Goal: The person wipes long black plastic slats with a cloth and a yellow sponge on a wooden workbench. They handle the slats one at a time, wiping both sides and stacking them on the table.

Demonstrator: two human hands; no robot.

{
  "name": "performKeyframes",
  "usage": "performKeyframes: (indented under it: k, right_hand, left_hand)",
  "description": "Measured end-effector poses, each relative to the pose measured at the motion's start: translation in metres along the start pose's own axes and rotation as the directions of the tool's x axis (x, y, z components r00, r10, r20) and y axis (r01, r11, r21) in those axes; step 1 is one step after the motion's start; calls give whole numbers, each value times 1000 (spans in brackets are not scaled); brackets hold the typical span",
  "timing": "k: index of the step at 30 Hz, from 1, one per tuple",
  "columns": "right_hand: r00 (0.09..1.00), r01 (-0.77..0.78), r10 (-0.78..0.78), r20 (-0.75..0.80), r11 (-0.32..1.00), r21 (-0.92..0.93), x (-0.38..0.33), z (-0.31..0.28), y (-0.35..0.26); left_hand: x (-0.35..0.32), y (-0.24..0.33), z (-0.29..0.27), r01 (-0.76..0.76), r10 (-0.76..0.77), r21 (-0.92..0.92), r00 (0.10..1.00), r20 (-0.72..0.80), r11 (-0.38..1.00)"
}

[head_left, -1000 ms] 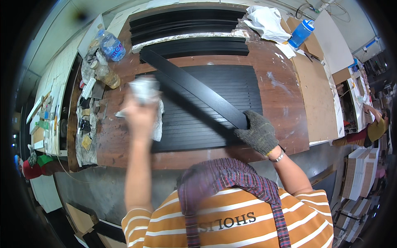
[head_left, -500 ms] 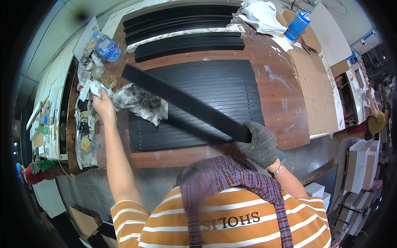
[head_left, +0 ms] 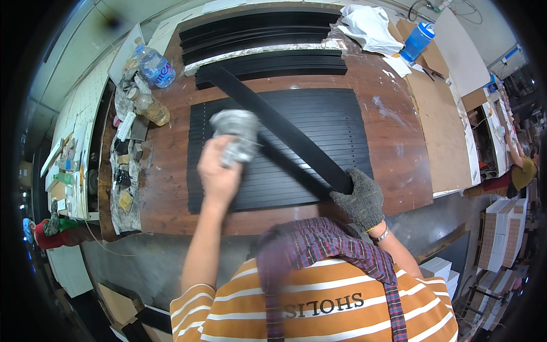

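My right hand [head_left: 360, 198], in a grey knit glove, grips the near end of a long black strip [head_left: 273, 122] that slants up and to the left above a flat row of black slats [head_left: 279, 148]. My bare left hand [head_left: 218, 171] holds a crumpled grey rag [head_left: 236, 134] bunched up beside the strip's middle, over the slats.
The slats lie on a brown wooden workbench [head_left: 399, 142]. More black strips [head_left: 262, 28] are stacked at the far edge. Plastic bottles [head_left: 152, 65] and clutter line the left side. A white cloth [head_left: 370, 25] and a blue bottle [head_left: 417, 41] sit far right. Another person [head_left: 521, 165] works at the right.
My left hand came back from the clutter at the bench's left with the rag, now bunched beside the strip's middle. The strip's far end swung up toward the stacked strips.
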State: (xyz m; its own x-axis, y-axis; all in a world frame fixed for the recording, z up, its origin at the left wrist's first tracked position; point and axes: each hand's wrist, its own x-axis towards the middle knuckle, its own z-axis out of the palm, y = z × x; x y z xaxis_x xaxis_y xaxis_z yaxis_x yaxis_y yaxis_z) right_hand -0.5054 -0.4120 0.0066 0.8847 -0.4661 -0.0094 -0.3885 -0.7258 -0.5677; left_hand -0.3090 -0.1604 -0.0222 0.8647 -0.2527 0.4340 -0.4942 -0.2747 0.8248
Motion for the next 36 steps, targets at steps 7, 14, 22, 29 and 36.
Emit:
performKeyframes:
  k: [7,14,22,29,36]
  right_hand:
    - [982,118,-131,133,988,101,-15,5,-4]
    - [941,88,-111,320,993,85,-44,10,30]
    - [983,-47,41,180,998,32,-56,3,31]
    - [994,39,-37,100,999,-14,-56,5,19]
    - [993,-65,69,100,997,-42,-75,6,40]
  left_hand:
    - [11,45,42,-772,632,397,634,446,496]
    - [87,-108,-74,-467,340,631,884,321,619]
    - [66,-34,-73,358,-536,-515,807,-249,779]
    - [27,-4,0,277,-481,-849,876,30,450]
    - [23,14,-10,461,-516,-808,824,235,367]
